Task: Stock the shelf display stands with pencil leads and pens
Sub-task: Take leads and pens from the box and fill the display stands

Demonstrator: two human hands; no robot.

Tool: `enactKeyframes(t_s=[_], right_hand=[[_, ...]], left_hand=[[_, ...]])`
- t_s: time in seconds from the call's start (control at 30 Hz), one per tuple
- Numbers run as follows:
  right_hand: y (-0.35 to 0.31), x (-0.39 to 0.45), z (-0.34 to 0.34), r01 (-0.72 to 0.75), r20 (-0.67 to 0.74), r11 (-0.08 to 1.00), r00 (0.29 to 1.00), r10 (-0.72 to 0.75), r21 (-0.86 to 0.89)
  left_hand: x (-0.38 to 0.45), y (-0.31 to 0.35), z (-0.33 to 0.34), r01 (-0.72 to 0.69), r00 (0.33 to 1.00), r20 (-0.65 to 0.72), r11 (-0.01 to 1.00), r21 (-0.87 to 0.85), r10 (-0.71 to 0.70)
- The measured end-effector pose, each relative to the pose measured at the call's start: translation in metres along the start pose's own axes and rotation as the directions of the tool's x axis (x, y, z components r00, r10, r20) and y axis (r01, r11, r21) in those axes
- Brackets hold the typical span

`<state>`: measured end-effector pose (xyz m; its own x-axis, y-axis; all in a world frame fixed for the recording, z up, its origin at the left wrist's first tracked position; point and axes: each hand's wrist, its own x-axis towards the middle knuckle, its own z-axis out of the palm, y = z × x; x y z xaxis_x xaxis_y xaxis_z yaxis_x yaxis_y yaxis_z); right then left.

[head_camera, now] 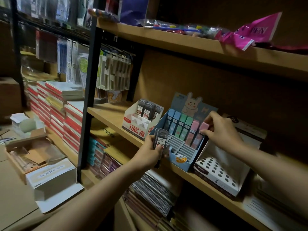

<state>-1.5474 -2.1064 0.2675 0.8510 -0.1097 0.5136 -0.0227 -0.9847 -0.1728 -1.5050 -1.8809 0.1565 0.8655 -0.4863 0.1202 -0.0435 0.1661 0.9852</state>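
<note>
Big wooden shelf (106,114) runs across the middle of the view, and on it three display stands sit in a row. At the far right, the white stand with round holes (218,172) in its stepped top, every hole in sight vacant. Just beside it, in the centre, the blue stand with the rabbit card (181,162): its back row carries pastel lead cases (179,126), two blue, two green, two pink, while the slotted rows in front stand bare. To the left, touching the blue stand's corner, the white and red stand (133,124), with dark lead cases (147,108) upright in its rear row and its front pockets unfilled.

Below the shelf, stacks of notebooks (150,189). Off to the left, piles of red-edged books (55,107) and an opened white box (51,177) lying on cardboard.

Now the hands. Right hand (221,129) is up at the blue stand, fingers (205,131) pinching the pink lead case (205,126) at the right end of the back row, the case seated in its slot. Left hand (150,150) hovers at the shelf edge in front of the blue stand, fingers curled round a small bundle of dark lead cases (160,138), held upright, labels facing out.
</note>
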Motion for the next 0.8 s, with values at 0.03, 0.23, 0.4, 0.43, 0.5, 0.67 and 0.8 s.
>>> enactKeyframes(t_s=[0.03, 0.23, 0.4, 0.43, 0.5, 0.67, 0.8], right_hand=[[-0.001, 0.000, 0.001, 0.010, -0.010, 0.999, 1.000, -0.010, -0.031], [-0.003, 0.003, 0.009, 0.019, -0.067, 0.945, 0.997, -0.043, -0.326], [-0.006, -0.001, 0.012, -0.018, -0.072, 0.922, 0.997, -0.011, -0.386], [-0.008, -0.001, 0.010, -0.035, -0.052, 0.920, 0.998, 0.016, -0.391], [-0.013, -0.002, 0.006, -0.048, -0.035, 0.919, 0.999, 0.037, -0.392], [-0.051, -0.005, 0.000, 0.159, 0.024, 0.987, 0.987, -0.160, 0.024], [-0.091, 0.001, 0.005, 0.222, 0.139, 0.959, 0.959, -0.247, 0.174]], left_hand=[[0.000, -0.001, 0.000, 0.001, 1.000, 0.000, 1.000, 0.007, -0.001], [0.000, -0.002, -0.001, 0.021, 1.000, 0.007, 1.000, -0.001, -0.021], [-0.001, 0.000, 0.000, -0.020, 1.000, -0.004, 0.998, -0.063, 0.020], [-0.002, 0.002, 0.000, -0.042, 0.999, -0.016, 0.996, -0.085, 0.041], [-0.002, 0.007, -0.001, -0.077, 0.997, -0.038, 0.992, -0.101, 0.074], [-0.003, 0.016, -0.010, -0.123, 0.992, 0.009, 0.989, -0.078, 0.124], [-0.004, 0.020, -0.017, -0.164, 0.983, 0.069, 0.985, -0.057, 0.167]])
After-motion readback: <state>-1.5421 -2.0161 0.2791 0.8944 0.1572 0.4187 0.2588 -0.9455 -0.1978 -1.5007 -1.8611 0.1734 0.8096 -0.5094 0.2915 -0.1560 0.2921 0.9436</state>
